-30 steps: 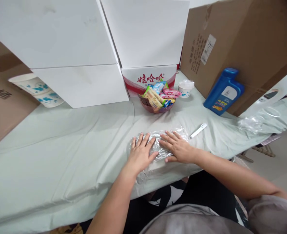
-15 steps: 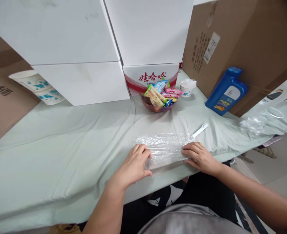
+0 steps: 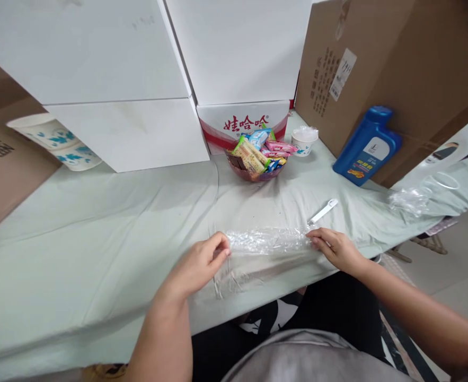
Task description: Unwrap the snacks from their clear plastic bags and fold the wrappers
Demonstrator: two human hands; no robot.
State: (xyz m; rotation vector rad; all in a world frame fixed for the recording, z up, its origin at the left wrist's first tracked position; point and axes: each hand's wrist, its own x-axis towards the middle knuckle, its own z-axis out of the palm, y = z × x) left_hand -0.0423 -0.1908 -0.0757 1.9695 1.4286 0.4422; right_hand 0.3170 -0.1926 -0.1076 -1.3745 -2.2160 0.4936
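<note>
A crinkled strip of clear plastic film (image 3: 267, 241) lies across the cloth near the table's front edge, narrow and folded over. My left hand (image 3: 204, 260) pinches its left end between thumb and curled fingers. At the right end, my right hand (image 3: 331, 246) holds the film between thumb and fingertips. Just beyond the right hand lies a white utility knife (image 3: 323, 211), touched by neither hand.
A bowl of wrapped snacks (image 3: 255, 167) stands behind the film, with a paper cup (image 3: 304, 141) beside it. A blue bottle (image 3: 367, 148) leans by a cardboard box (image 3: 349, 69). White boxes (image 3: 130, 138) line the back; paper cups (image 3: 54, 140) lie left. Crumpled plastic (image 3: 411, 200) sits right.
The film has gone from a wide sheet to a narrow strip. My left hand has moved left and closed on its end; the knife now shows in full.
</note>
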